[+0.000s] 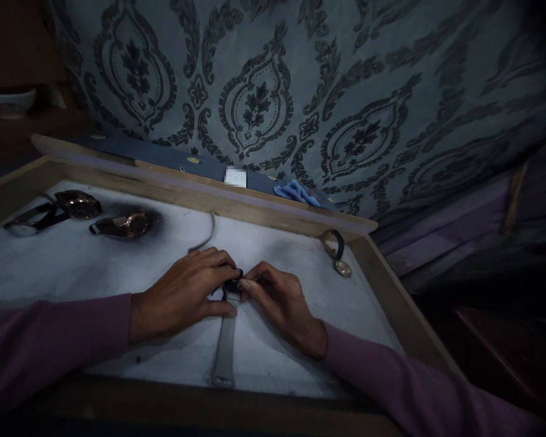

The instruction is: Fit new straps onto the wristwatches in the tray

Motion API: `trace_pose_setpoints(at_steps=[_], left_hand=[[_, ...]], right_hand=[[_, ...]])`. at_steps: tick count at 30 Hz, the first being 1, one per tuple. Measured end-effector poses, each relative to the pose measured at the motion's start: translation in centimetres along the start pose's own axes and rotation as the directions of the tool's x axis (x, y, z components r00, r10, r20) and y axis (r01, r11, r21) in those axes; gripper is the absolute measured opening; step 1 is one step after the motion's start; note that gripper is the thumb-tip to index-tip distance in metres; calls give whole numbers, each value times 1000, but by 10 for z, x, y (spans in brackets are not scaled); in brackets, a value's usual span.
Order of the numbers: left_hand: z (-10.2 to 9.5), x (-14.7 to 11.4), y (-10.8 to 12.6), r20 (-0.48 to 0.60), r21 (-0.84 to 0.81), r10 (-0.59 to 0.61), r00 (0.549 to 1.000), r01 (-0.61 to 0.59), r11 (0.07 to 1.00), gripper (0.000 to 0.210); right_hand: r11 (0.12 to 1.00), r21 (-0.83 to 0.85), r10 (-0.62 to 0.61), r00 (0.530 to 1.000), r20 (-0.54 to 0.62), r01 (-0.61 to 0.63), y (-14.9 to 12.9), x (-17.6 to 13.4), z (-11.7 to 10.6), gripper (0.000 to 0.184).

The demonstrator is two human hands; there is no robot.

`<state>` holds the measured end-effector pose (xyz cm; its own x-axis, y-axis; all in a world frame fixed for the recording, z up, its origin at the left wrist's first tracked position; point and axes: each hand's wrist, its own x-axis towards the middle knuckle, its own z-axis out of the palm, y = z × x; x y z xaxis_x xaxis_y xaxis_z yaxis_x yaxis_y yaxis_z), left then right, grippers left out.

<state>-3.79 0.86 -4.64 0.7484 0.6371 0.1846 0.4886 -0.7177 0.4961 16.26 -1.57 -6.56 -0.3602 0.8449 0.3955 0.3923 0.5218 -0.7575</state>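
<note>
A wristwatch with a dark case (233, 284) and a pale grey strap (224, 352) lies on the white tray surface (164, 340), its strap stretched toward me. My left hand (191, 291) grips the case from the left, fingers over its far side and thumb by the strap. From the right, my right hand (282, 300) pinches at the edge of the case with thumb and forefinger. Whether something small sits in that pinch I cannot tell. Beyond my left hand a thin grey curved strap (212, 229) rests against the tray's back wall.
Several watches lie at the left, including a rose-gold one (136, 224). A gold watch with a dark strap (343, 267) is at the right. A wooden rim (200, 199) surrounds the surface. Behind it are a blue cloth (298, 192) and a patterned curtain (264, 79).
</note>
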Motion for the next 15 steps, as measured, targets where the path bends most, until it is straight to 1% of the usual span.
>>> trace_pose_setpoints(at_steps=[3, 6, 12, 15], left_hand=[[0, 0, 0, 5, -1, -9, 1000, 9, 1000, 35], [0, 0, 0, 6, 2, -9, 1000, 9, 1000, 35], [1, 0, -2, -10, 1, 5, 1000, -5, 1000, 37], [2, -1, -3, -9, -1, 6, 1000, -6, 1000, 35]], right_hand=[[1000, -3, -7, 1000, 1, 7, -1, 0, 0, 14], [998, -56, -19, 1000, 13, 20, -3, 0, -1, 14], [961, -225, -152, 987, 47, 159, -5, 1, -1, 13], [957, -234, -163, 985, 57, 171, -5, 1, -2, 12]])
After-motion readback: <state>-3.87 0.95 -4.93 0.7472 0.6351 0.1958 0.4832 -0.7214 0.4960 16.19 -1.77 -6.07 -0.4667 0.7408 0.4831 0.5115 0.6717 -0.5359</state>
